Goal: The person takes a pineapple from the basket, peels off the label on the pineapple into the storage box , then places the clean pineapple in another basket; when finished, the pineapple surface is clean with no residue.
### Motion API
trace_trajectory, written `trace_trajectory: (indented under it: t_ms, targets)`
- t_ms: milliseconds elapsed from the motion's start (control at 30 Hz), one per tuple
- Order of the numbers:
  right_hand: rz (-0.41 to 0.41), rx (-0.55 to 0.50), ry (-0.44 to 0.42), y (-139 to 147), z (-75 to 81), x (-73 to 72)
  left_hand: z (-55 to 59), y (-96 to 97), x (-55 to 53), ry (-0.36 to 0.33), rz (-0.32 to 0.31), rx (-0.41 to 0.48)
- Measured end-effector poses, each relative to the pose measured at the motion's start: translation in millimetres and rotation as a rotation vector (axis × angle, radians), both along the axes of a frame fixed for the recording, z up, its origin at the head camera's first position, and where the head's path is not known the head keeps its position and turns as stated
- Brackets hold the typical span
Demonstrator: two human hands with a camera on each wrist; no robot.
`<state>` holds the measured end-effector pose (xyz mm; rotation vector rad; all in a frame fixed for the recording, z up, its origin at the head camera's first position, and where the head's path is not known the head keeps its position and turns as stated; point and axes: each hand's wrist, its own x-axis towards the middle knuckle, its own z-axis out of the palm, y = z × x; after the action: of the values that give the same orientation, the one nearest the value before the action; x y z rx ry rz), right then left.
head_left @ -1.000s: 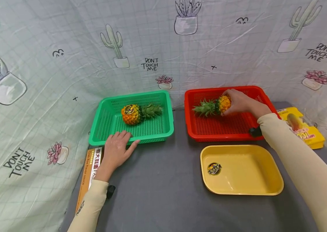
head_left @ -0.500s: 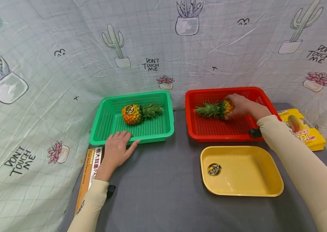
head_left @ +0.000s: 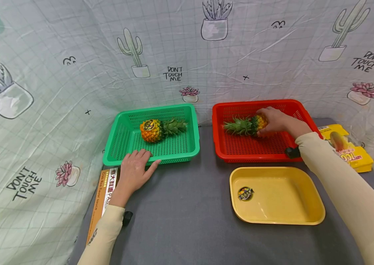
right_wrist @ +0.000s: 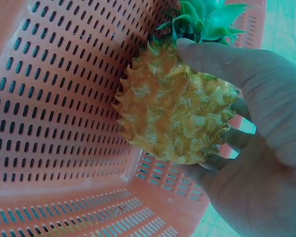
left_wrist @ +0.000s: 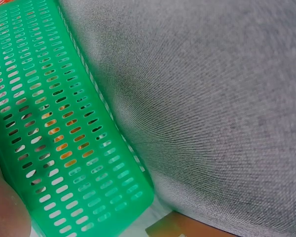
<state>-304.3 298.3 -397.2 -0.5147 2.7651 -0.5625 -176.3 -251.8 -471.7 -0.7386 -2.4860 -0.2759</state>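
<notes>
A small pineapple (head_left: 238, 126) lies in the red basket (head_left: 250, 158), its leaves toward the left. My right hand (head_left: 275, 121) grips its yellow fruit from the right; in the right wrist view the thumb (right_wrist: 212, 59) lies over one side and the fingers reach around the other. My left hand (head_left: 135, 170) rests on the near rim of the green basket (head_left: 187, 156), with the thumb spread along it. A second pineapple (head_left: 151, 131), bearing a round sticker, lies inside the green basket. In the left wrist view its orange shows through the slots of the basket's wall (left_wrist: 64, 118).
A yellow tray (head_left: 276, 198) with a round sticker stands in front of the red basket. Right of that basket lies a yellow snack package (head_left: 356, 158), partly behind my right arm. An orange and white pasta box (head_left: 100, 198) lies beside my left forearm. A patterned curtain (head_left: 160, 48) hangs behind.
My right hand and the pineapple in it have moved slightly down and to the right within the red basket, then stayed. My left hand has not visibly moved.
</notes>
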Motion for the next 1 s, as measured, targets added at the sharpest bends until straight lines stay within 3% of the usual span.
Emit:
trace_trajectory:
  t_ms: [367, 1000]
  targets:
    - [-0.019, 0.018, 0.01, -4.7, 3.7, 7.1, 0.4, 0.7, 1.3, 0.018, -0.002, -0.002]
    - [0.017, -0.038, 0.147, -18.3, 11.4, 13.6, 0.2, 1.2, 1.6, 0.015, 0.009, -0.002]
